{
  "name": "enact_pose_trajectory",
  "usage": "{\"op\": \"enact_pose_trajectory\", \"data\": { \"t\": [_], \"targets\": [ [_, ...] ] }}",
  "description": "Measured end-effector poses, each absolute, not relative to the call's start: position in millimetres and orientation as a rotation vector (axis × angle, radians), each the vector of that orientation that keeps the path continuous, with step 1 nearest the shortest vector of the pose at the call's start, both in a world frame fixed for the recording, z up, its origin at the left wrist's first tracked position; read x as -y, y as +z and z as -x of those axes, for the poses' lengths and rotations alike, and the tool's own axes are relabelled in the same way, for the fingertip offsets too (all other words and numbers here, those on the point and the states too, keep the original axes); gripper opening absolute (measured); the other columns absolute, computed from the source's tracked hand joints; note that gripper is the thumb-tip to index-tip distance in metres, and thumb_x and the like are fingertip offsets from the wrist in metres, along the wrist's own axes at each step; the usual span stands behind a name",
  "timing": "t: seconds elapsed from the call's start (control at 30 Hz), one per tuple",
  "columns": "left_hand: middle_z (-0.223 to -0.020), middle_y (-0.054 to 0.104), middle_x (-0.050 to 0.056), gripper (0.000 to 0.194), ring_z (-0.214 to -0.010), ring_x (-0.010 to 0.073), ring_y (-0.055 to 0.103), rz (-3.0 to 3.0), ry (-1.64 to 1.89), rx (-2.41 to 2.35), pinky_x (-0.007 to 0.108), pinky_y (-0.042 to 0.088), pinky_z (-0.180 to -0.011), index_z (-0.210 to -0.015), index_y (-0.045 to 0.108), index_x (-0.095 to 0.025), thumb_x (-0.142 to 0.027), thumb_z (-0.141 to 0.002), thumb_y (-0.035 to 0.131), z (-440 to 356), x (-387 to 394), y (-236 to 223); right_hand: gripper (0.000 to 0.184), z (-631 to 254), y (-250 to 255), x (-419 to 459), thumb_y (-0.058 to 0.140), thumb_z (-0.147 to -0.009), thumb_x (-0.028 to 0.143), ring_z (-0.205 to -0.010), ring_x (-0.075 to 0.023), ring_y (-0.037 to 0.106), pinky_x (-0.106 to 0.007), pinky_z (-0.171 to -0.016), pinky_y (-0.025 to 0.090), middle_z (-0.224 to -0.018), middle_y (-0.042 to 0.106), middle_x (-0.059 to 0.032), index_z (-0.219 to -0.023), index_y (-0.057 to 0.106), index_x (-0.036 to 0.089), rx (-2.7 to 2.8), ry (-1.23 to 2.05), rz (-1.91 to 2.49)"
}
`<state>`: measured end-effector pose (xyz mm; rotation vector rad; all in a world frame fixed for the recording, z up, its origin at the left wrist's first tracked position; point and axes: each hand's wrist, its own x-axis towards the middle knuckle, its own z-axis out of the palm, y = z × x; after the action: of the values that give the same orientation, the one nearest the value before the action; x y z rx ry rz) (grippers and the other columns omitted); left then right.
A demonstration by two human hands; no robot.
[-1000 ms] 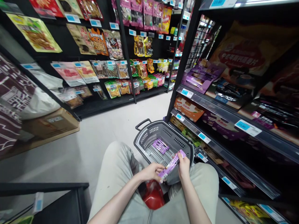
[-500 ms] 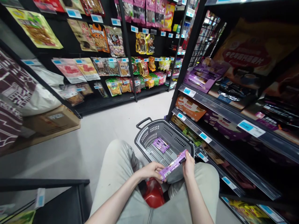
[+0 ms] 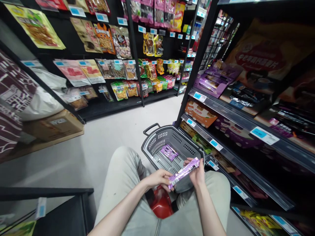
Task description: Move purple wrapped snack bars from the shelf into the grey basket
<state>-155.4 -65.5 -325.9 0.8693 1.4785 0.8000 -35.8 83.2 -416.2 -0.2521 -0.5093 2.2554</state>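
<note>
Our left fingers point(image 3: 166, 173) pinch a purple snack packet point(image 3: 184, 172); loosely opened right fingers point(image 3: 188, 160) support its far end. The gray shopping basket point(image 3: 182, 147) holds similar packets point(image 3: 169, 152).

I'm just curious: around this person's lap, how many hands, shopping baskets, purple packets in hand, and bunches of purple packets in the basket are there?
Hands: 2, the left hand and the right hand
Basket: 1
Held purple packet: 1
Bunch of purple packets: 1 (they overlap, so I can't count each)
Total: 5
</note>
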Motion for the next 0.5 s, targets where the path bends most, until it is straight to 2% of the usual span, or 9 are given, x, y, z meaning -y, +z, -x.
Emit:
{"op": "enact_pose_trajectory", "data": {
  "t": [0.07, 0.13, 0.23, 0.3, 0.37, 0.43, 0.47, 0.5],
  "targets": [
    [-0.087, 0.067, 0.01, 0.044, -0.069, 0.0165, 0.065, -0.79, 0.911, -1.415, 0.027, 0.053, -0.062, -0.101, 0.063, -0.009, -0.029, -0.063, 0.075, 154.5, 65.4, -326.0, 0.068, 31.0, -410.8, -76.1, 0.053, -0.066, 0.075, -0.086, -0.0247, 0.061, -0.038, -0.075, 0.049, -0.087, 0.066, -0.0111, -0.094, 0.065, 0.014, 0.62, 2.374, -0.062],
    [-0.085, 0.065, 0.008, 0.04, -0.063, 0.0133, 0.063, -0.714, 1.04, -1.324, 0.028, 0.053, -0.062, -0.1, 0.061, -0.011, -0.028, -0.066, 0.073, 154.5, 65.7, -327.2, 0.06, 31.4, -407.0, -63.2, 0.065, -0.065, 0.063, -0.089, -0.0229, 0.059, -0.036, -0.077, 0.048, -0.103, 0.063, -0.011, -0.104, 0.062, 0.017, 0.798, 2.41, -0.3],
    [-0.077, 0.061, 0.004, 0.031, -0.059, 0.0111, 0.06, -0.651, 1.122, -1.202, 0.027, 0.051, -0.06, -0.092, 0.059, -0.012, -0.025, -0.067, 0.072, 154.2, 66.4, -330.0, 0.045, 42.3, -405.4, -40.0, 0.075, -0.065, 0.04, -0.069, -0.0142, 0.058, -0.029, -0.064, 0.047, -0.109, 0.06, -0.0084, -0.102, 0.061, 0.019, 1.033, 2.396, -0.365],
    [-0.075, 0.058, 0.003, 0.03, -0.062, 0.0121, 0.06, -0.648, 1.072, -1.204, 0.03, 0.051, -0.063, -0.088, 0.057, -0.012, -0.031, -0.069, 0.07, 152.8, 66.3, -332.5, 0.038, 52.2, -407.6, -30.9, 0.072, -0.068, 0.04, -0.055, -0.0101, 0.053, -0.024, -0.05, 0.043, -0.101, 0.061, -0.0066, -0.097, 0.058, 0.02, 1.048, 2.407, -0.288],
    [-0.081, 0.06, 0.006, 0.034, -0.066, 0.0139, 0.061, -0.752, 0.875, -1.381, 0.033, 0.052, -0.068, -0.092, 0.056, -0.013, -0.044, -0.079, 0.055, 151.4, 66.0, -335.8, 0.038, 59.9, -412.9, -33.3, 0.069, -0.069, 0.046, -0.053, -0.0105, 0.051, -0.022, -0.046, 0.041, -0.086, 0.061, -0.0037, -0.093, 0.054, 0.02, 0.995, 2.387, -0.151],
    [-0.093, 0.062, 0.01, 0.042, -0.075, 0.0165, 0.063, -0.998, 0.473, -1.727, 0.035, 0.051, -0.073, -0.101, 0.055, -0.014, -0.047, -0.087, 0.033, 151.7, 66.3, -339.9, 0.037, 62.8, -421.9, -47.6, 0.06, -0.075, 0.051, -0.054, -0.0119, 0.052, -0.023, -0.049, 0.042, -0.074, 0.058, -0.0007, -0.094, 0.05, 0.021, 1.116, 2.278, 0.166],
    [-0.099, 0.063, 0.011, 0.042, -0.083, 0.0188, 0.063, -1.121, 0.253, -1.895, 0.036, 0.05, -0.078, -0.105, 0.055, -0.015, -0.045, -0.088, 0.031, 152.8, 66.9, -342.2, 0.035, 62.2, -427.6, -57.7, 0.053, -0.079, 0.052, -0.055, -0.0128, 0.053, -0.024, -0.051, 0.044, -0.072, 0.058, -0.0004, -0.096, 0.049, 0.021, 1.295, 2.176, 0.398],
    [-0.106, 0.062, 0.013, 0.039, -0.092, 0.0222, 0.061, -1.217, 0.066, -2.034, 0.039, 0.048, -0.084, -0.107, 0.055, -0.014, -0.042, -0.086, 0.036, 154.4, 67.8, -344.3, 0.032, 60.3, -433.7, -68.5, 0.047, -0.083, 0.049, -0.057, -0.0142, 0.055, -0.026, -0.054, 0.045, -0.072, 0.058, -0.0015, -0.097, 0.05, 0.02, 1.516, 2.044, 0.644]
  ]
}}
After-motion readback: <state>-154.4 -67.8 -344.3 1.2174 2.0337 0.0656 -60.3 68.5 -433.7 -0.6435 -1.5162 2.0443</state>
